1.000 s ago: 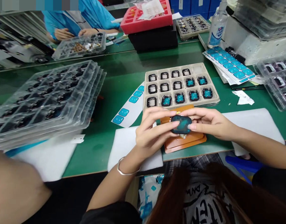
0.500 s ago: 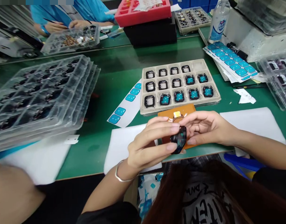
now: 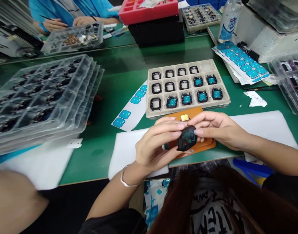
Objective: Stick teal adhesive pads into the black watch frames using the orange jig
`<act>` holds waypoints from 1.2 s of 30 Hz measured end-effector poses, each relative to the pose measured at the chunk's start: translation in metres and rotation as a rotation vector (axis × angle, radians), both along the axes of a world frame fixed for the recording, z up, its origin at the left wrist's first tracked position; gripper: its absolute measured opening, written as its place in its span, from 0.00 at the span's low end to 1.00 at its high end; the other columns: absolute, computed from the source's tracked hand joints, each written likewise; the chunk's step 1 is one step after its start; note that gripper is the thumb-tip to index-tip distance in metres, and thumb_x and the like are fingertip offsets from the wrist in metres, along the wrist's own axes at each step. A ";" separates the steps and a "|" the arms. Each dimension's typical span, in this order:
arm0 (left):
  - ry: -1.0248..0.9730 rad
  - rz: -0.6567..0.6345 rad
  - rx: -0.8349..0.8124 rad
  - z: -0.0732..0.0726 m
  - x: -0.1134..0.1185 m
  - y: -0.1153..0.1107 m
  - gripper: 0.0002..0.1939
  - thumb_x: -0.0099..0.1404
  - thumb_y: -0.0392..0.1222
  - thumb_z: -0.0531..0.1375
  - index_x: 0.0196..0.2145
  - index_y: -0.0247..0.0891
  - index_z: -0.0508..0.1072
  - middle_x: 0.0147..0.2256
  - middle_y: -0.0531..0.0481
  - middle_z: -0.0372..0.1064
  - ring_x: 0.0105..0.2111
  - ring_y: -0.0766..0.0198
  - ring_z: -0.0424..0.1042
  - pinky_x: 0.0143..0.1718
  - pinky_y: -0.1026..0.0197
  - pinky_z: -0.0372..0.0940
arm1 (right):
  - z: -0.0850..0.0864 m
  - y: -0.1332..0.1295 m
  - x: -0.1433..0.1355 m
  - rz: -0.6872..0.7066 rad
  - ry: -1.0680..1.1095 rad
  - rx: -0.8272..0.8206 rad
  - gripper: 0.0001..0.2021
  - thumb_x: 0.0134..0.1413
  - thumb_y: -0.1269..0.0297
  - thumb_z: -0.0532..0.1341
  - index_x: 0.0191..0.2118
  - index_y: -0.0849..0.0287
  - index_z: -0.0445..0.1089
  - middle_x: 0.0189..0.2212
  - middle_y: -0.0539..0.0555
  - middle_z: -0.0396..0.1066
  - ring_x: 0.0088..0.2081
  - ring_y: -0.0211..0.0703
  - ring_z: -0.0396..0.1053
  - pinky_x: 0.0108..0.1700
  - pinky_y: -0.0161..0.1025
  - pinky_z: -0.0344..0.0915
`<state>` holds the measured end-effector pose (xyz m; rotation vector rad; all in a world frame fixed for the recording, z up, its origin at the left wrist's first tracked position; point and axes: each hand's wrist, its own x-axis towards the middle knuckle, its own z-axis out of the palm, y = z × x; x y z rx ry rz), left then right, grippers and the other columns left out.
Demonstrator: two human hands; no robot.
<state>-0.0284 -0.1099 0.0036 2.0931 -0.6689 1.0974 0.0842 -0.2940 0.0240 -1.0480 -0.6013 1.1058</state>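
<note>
My left hand (image 3: 155, 141), a bangle at its wrist, grips a small black watch case (image 3: 187, 139) by its left side. The case is tilted, and its dark glossy face has a bluish sheen. On its right edge rests the thumb of my right hand (image 3: 216, 130), with the fingers curled behind, partly hidden. Beneath both hands lies an orange-brown fixture block (image 3: 207, 143) with a yellow-and-white piece (image 3: 184, 117) on top. Just beyond stands a beige tray (image 3: 175, 112) of black square frames, several with blue film inside.
A strip of blue stickers (image 3: 125, 114) lies left of the tray, more sticker sheets (image 3: 241, 60) at right. White foam pads (image 3: 124, 152) flank the block. Stacked clear trays (image 3: 66, 126) stand left; a bottle (image 3: 229, 22) and red tray (image 3: 149, 14) behind. A co-worker's hands (image 3: 55, 25) are across the bench.
The watch case has turned so its face shows more toward me. My right thumb has come onto its edge, and my left thumb has shifted lower beneath it.
</note>
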 end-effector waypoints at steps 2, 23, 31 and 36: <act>-0.004 -0.011 -0.006 0.000 0.001 0.000 0.27 0.61 0.40 0.69 0.56 0.41 0.66 0.47 0.46 0.74 0.46 0.59 0.77 0.52 0.51 0.74 | -0.001 0.001 0.000 -0.019 -0.003 -0.007 0.12 0.51 0.64 0.70 0.42 0.59 0.75 0.30 0.49 0.77 0.30 0.33 0.73 0.37 0.32 0.71; 0.018 -0.024 -0.014 -0.004 0.000 -0.003 0.26 0.62 0.33 0.67 0.56 0.41 0.67 0.48 0.46 0.74 0.48 0.61 0.77 0.56 0.51 0.71 | -0.004 0.002 -0.002 -0.114 -0.016 -0.009 0.09 0.48 0.65 0.72 0.37 0.59 0.78 0.32 0.50 0.78 0.28 0.31 0.71 0.34 0.31 0.69; 0.026 -0.011 0.008 -0.002 -0.002 -0.003 0.23 0.63 0.34 0.66 0.54 0.41 0.68 0.47 0.47 0.75 0.47 0.61 0.77 0.56 0.50 0.71 | -0.003 0.002 -0.003 -0.099 -0.004 -0.029 0.09 0.48 0.64 0.72 0.37 0.59 0.79 0.30 0.50 0.78 0.27 0.32 0.71 0.33 0.31 0.69; 0.062 -0.001 0.016 0.000 -0.005 -0.003 0.23 0.62 0.32 0.67 0.53 0.40 0.68 0.47 0.47 0.75 0.47 0.61 0.77 0.57 0.49 0.70 | -0.003 0.002 -0.003 -0.107 -0.011 -0.040 0.09 0.47 0.64 0.72 0.37 0.60 0.79 0.30 0.50 0.78 0.27 0.32 0.71 0.31 0.30 0.69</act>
